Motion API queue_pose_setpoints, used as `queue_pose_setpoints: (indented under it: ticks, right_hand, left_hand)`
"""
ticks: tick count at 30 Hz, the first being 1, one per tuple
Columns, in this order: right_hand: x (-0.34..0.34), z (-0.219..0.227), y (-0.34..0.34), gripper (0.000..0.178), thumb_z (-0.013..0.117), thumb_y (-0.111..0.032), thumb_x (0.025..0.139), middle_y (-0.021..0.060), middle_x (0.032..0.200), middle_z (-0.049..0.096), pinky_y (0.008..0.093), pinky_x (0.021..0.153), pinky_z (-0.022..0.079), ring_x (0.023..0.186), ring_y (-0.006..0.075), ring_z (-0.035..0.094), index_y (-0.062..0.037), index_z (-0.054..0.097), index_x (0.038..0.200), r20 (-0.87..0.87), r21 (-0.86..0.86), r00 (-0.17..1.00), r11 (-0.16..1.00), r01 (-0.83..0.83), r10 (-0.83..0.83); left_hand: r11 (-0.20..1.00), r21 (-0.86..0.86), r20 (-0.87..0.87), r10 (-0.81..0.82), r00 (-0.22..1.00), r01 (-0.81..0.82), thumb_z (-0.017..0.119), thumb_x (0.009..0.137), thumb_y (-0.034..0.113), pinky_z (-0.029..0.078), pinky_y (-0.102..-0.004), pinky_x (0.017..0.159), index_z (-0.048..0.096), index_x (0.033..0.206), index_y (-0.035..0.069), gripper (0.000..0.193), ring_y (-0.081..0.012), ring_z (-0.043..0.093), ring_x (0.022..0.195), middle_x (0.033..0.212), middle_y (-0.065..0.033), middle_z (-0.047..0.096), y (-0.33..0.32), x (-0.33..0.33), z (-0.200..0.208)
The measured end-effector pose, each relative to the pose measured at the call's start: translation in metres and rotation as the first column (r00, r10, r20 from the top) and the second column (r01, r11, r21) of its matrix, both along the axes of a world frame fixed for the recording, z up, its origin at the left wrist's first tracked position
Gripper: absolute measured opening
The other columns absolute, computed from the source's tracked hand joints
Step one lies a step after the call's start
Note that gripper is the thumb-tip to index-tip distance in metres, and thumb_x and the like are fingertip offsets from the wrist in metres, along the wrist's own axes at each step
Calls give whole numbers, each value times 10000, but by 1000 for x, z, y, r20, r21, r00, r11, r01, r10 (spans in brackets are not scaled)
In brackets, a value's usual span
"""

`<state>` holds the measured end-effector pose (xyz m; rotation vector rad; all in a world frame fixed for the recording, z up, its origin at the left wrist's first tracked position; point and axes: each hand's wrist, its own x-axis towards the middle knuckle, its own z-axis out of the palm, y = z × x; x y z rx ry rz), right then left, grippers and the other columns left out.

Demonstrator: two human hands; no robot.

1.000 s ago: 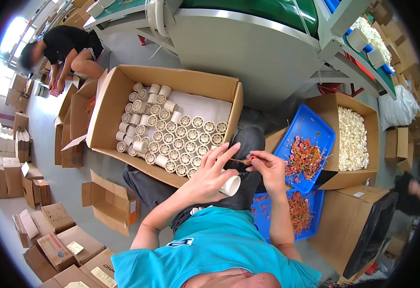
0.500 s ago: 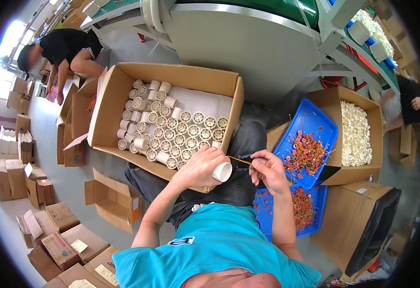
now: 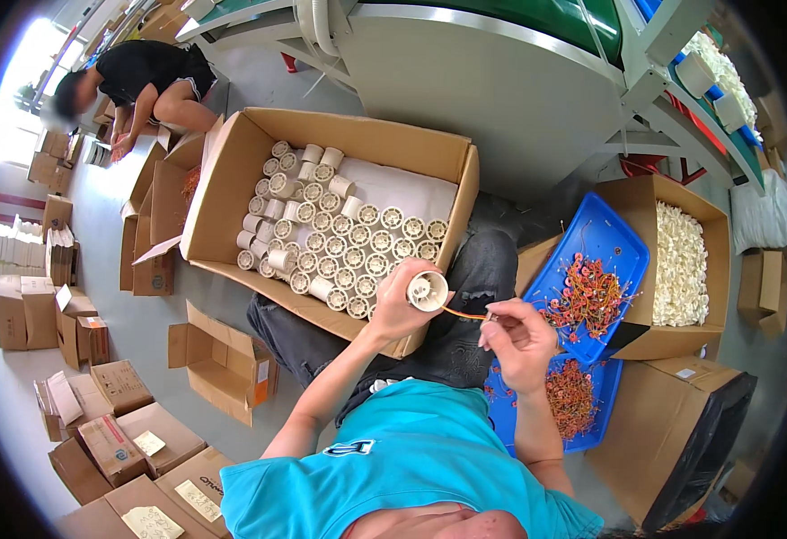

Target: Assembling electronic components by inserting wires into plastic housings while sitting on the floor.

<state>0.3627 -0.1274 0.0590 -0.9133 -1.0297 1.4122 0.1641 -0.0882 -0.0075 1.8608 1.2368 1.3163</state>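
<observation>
My left hand (image 3: 395,304) is wrapped round a white plastic cup-shaped housing (image 3: 428,291), over the near right edge of a big carton. Its round open end faces up, and moulded parts show inside. A thin orange-red wire (image 3: 465,314) runs from the housing to my right hand (image 3: 521,340). There the thumb and fingertips pinch the wire's end; whatever is at its tip is too small to make out. Many similar white housings (image 3: 358,235) stand and lie in the carton (image 3: 358,133), just beyond my left hand.
To the right are two blue trays (image 3: 632,235) with red and orange wired parts (image 3: 582,296), and a carton of small cream pieces (image 3: 681,265). A grey machine (image 3: 492,99) stands ahead. An opened carton (image 3: 218,355) lies at left; a person (image 3: 146,81) bends over boxes far left.
My left hand has turned the housing so its open end faces up and shows the inside. My right hand still pinches the wire. The whole view has shifted slightly.
</observation>
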Motion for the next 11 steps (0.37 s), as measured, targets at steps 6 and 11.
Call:
queue_pose_setpoints:
  ticks: [6, 11]
  right_hand:
    - [-11, -11, -1, 207, 671, 67, 858, 48, 840, 590, 222, 602, 507, 684, 81, 581, 55, 633, 1062, 7, -73, 1000, 997, -23, 24]
    - [-9, -19, 1, 207, 677, 38, 871, 60, 853, 616, 224, 610, 522, 683, 86, 600, 44, 631, 1072, 21, -97, 998, 993, -61, 63]
  left_hand:
    - [999, 41, -10, 5, 1000, -4, 859, 683, 65, 539, -346, 694, 579, 1048, 47, 460, -267, 661, 818, 934, -115, 649, 0, 3, 2]
    - [998, 53, 9, -29, 1000, 28, 866, 683, 79, 541, -355, 699, 574, 1063, 49, 480, -275, 664, 837, 949, -119, 650, 0, 2, 1]
